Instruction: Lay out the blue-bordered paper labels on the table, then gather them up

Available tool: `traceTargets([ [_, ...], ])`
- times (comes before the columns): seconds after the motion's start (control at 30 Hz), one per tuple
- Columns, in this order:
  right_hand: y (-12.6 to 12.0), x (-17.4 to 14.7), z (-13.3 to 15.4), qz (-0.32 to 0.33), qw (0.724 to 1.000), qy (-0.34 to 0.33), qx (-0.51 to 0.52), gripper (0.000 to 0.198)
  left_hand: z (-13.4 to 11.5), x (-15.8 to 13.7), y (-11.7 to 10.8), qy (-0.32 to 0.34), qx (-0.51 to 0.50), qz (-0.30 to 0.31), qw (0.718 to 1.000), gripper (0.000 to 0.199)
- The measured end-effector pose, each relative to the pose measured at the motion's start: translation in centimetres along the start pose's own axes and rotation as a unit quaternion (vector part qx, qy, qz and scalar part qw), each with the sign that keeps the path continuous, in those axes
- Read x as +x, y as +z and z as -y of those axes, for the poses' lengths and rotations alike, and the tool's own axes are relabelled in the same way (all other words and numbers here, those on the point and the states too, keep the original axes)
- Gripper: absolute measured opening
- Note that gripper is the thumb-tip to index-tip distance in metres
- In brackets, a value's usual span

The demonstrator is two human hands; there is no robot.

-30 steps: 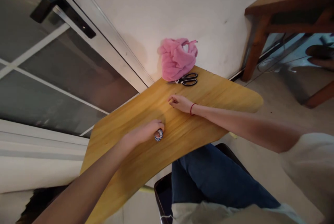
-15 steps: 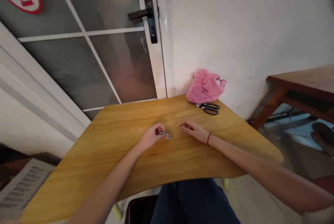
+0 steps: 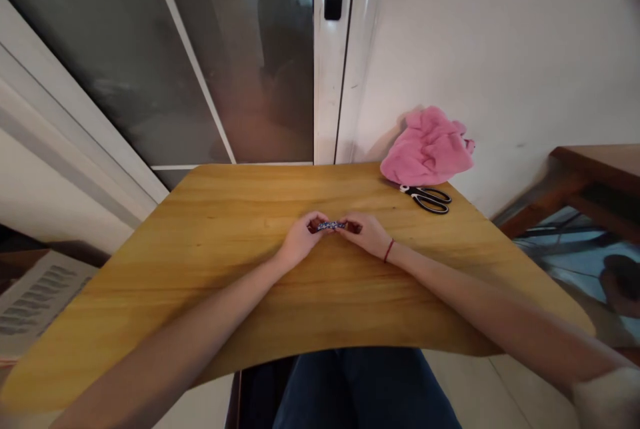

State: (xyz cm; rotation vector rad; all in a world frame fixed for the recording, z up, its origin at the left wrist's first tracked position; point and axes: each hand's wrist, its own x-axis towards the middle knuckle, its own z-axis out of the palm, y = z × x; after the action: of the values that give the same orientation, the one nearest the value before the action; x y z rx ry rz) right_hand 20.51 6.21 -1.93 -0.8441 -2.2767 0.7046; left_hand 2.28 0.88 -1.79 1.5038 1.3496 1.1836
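Between my two hands, over the middle of the wooden table (image 3: 210,282), is a small dark strip with a white pattern (image 3: 331,225); its exact kind is too small to tell. My left hand (image 3: 303,236) pinches the strip's left end between thumb and fingers. At the right end, the fingertips of my right hand (image 3: 367,234) are closed on it too. A thin red cord circles my right wrist. Behind my right hand lie scissors (image 3: 430,199) with black, white-edged handles, their blades partly under a pink cloth (image 3: 427,149).
A glazed door (image 3: 265,82) with a white frame and a white wall (image 3: 500,49) stand behind the table. To the left is a cardboard box (image 3: 45,296). Another brown wooden table (image 3: 600,159) stands at the right.
My right hand has moved in and taken hold of the patterned strip's free end. The strip, which hung tilted from my left hand, now lies level between both hands. The view has tipped down.
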Motion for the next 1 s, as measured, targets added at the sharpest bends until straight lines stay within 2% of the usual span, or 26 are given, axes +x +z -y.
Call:
traceTargets([
  [0.17,-0.5,0.5,-0.2,0.024,0.999,-0.031,-0.031,0.019,0.3,-0.2,-0.9,-0.003,0.017,0.048,0.999,0.015],
  [0.4,-0.7,0.4,-0.1,0.014,0.997,-0.058,-0.051,0.016,-0.7,-1.0,-1.2,-0.009,0.117,0.034,0.992,0.011],
  [0.53,-0.8,0.0,0.1,0.045,0.996,-0.036,-0.062,0.018,-1.0,-1.1,-1.3,-0.024,0.144,0.022,0.989,0.009],
  [0.67,-0.7,-0.3,0.1,0.057,0.996,-0.023,-0.059,0.019,-1.1,-1.3,-1.6,0.010,0.237,0.023,0.971,0.009],
  [0.77,-0.6,-0.3,0.2,0.069,0.995,-0.028,-0.072,0.021,-1.2,-1.4,-1.7,0.031,0.294,0.060,0.953,0.011],
  [0.87,-0.6,-0.2,0.2,0.090,0.990,-0.029,-0.104,0.027,-1.2,-1.4,-1.7,0.033,0.331,0.098,0.938,0.015],
  [1.0,-0.5,0.0,0.1,0.109,0.986,-0.034,-0.123,0.026,-1.2,-1.3,-1.5,0.036,0.338,0.106,0.934,0.017],
])
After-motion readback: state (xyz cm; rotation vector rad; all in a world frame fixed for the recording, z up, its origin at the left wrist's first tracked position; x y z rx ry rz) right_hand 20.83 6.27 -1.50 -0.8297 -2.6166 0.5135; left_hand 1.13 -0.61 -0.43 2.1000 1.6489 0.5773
